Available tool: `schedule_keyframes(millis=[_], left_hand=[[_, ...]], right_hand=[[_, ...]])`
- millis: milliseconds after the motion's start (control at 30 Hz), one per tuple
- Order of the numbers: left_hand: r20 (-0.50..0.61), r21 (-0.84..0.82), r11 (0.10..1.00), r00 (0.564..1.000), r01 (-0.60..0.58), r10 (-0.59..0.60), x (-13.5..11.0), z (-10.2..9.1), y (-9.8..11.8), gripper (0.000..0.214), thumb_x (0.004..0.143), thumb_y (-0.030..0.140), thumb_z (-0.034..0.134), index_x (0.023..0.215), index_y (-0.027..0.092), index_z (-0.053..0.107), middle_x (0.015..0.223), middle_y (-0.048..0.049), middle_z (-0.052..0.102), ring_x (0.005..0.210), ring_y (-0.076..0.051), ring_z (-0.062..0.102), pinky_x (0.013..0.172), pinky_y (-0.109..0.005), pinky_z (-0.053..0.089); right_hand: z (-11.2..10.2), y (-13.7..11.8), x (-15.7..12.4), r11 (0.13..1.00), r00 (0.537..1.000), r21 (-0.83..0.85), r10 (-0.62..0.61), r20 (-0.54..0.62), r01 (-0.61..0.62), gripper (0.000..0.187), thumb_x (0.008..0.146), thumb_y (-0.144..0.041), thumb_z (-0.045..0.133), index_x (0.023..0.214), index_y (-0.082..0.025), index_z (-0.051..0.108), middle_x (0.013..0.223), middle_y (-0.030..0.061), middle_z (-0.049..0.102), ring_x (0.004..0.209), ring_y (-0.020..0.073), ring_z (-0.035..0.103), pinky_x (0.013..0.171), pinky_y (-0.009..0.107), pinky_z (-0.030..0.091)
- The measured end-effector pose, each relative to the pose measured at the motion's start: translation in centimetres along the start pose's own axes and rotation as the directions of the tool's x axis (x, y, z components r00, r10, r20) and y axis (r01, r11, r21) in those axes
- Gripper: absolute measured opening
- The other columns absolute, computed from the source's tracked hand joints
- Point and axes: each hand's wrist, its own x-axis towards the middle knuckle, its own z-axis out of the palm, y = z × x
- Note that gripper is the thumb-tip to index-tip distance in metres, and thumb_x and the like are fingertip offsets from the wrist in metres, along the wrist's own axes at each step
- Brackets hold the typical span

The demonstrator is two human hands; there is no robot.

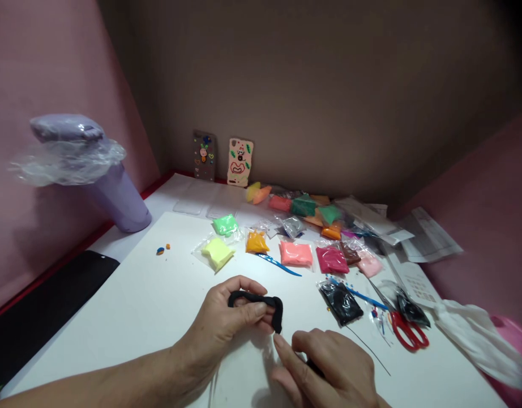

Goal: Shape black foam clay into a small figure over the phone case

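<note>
In the head camera's view, a person works low over a white tabletop sheet point(146, 317), forearms coming in from the near edge. The left hand point(229, 314) reaches in from the left, thumb on top and fingers behind, pinching a slim, matte black, clay-like strip point(267, 300). The right hand point(329, 362) sits lower and nearer, its index fingertip at the strip's lower right end, its other fingers curled around a dark piece point(315, 367) that is mostly hidden.

The strip sits above the sheet, at the far end of a clear, flat plastic piece point(239, 368). Its long axis runs left to right; at the right it bends sharply, that end pointing back toward the person, while the left end curves down into the hand.

Beyond the fingers lies a slender blue plastic tool point(280, 264), backed by an arc of bright packets point(296, 254). A glossy black packet point(341, 302) limits room on the right. Bare sheet opens on the left, as far as a long black mat point(61, 311).
</note>
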Motion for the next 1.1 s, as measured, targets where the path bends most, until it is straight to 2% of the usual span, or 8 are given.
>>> schedule_keyframes(millis=[133,233,333,533,700,800,900,1100], left_hand=[[0.05,0.044,0.999,0.999,-0.024,0.022,0.0,-0.1,-0.2,0.023,0.07,0.02,0.074,0.085,0.013,0.058,0.065,-0.0054,0.069,0.059,-0.012,0.063,0.062,-0.023,0.049],[0.103,0.077,0.997,0.994,-0.032,0.024,0.0,-0.2,-0.3,0.021,0.071,0.021,0.073,0.085,0.013,0.059,0.066,-0.0053,0.069,0.061,-0.013,0.063,0.063,-0.024,0.049],[0.119,0.108,0.993,0.993,-0.036,0.023,0.0,-0.3,-0.3,0.021,0.071,0.022,0.073,0.085,0.013,0.06,0.066,-0.005,0.069,0.062,-0.013,0.063,0.065,-0.024,0.048],[0.114,0.095,0.994,0.993,-0.052,0.041,0.1,-0.2,-0.2,0.018,0.07,0.02,0.073,0.082,0.014,0.061,0.066,-0.0035,0.069,0.063,-0.013,0.063,0.064,-0.023,0.047],[0.123,0.132,0.988,0.991,-0.073,0.057,0.0,-0.4,-0.5,0.016,0.073,0.019,0.07,0.084,0.013,0.061,0.066,-0.0032,0.068,0.063,-0.012,0.062,0.065,-0.023,0.047],[0.169,0.153,0.984,0.983,-0.096,0.07,0.0,-0.4,-0.7,0.016,0.073,0.019,0.07,0.085,0.013,0.062,0.067,-0.0036,0.068,0.064,-0.013,0.062,0.066,-0.024,0.047],[0.206,0.146,0.984,0.976,-0.1,0.069,0.0,-0.5,-0.8,0.016,0.073,0.019,0.071,0.085,0.014,0.062,0.069,-0.0037,0.069,0.066,-0.013,0.063,0.067,-0.025,0.048],[0.179,0.103,0.993,0.983,-0.049,0.03,-0.1,-0.3,-0.6,0.017,0.071,0.018,0.072,0.083,0.013,0.061,0.065,-0.0041,0.069,0.064,-0.014,0.065,0.067,-0.025,0.049]], right_hand=[[-0.2,0.1,-0.3,0.995,0.997,0.065,0.078,-0.02,-0.076,0.023,0.089,-0.027,0.054,0.097,-0.009,0.066,0.06,0.006,0.063,0.047,0.0121,0.053,0.042,0.023,0.039],[0.0,0.4,-0.9,0.989,0.991,0.063,0.134,-0.01,-0.133,0.026,0.086,-0.022,0.057,0.105,-0.005,0.064,0.07,0.0104,0.066,0.056,0.0147,0.058,0.046,0.025,0.044],[0.2,0.5,-1.3,0.983,0.985,0.061,0.171,-0.002,-0.171,0.032,0.082,-0.016,0.061,0.111,-0.004,0.063,0.073,0.0112,0.066,0.059,0.0151,0.058,0.047,0.025,0.044],[0.1,0.5,-1.4,0.987,0.987,0.034,0.158,-0.022,-0.157,0.029,0.079,-0.01,0.063,0.108,-0.005,0.064,0.069,0.0105,0.064,0.057,0.0144,0.057,0.045,0.023,0.042],[0.0,0.6,-1.3,0.955,0.969,0.166,0.247,0.005,-0.245,0.029,0.079,-0.01,0.06,0.108,-0.004,0.061,0.08,0.0143,0.064,0.063,0.017,0.059,0.047,0.025,0.046],[0.2,0.7,-1.2,0.881,0.94,0.326,0.323,0.111,-0.341,0.033,0.081,-0.01,0.054,0.114,-0.006,0.057,0.084,0.0121,0.059,0.061,0.0141,0.058,0.046,0.023,0.047],[0.4,0.9,-1.1,0.818,0.922,0.425,0.342,0.183,-0.388,0.032,0.082,-0.009,0.051,0.114,-0.01,0.058,0.083,0.0085,0.054,0.061,0.013,0.058,0.049,0.023,0.049],[0.4,1.3,-1.4,0.847,0.931,0.387,0.337,0.14,-0.364,0.029,0.08,-0.009,0.054,0.108,-0.012,0.064,0.079,0.0063,0.051,0.06,0.0126,0.054,0.047,0.023,0.046]])
